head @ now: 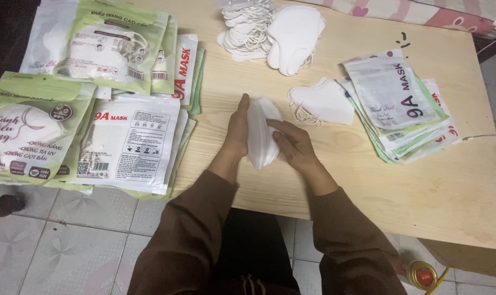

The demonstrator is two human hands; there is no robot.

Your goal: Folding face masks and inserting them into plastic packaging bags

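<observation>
Both hands gripped a small stack of folded white fabric face masks [261,133] upright at the centre of the pale wooden table [335,180]. The left hand [238,127] pressed flat at nine o'clock; the right hand [292,143] clasped it from three o'clock. One loose white mask [324,101] lay at two o'clock, empty printed pouches [395,104] beyond.

Flat green-and-white packets [103,46] lay overlapping at the table's left. A fanned stack of white pouches [401,104] sat right.
</observation>
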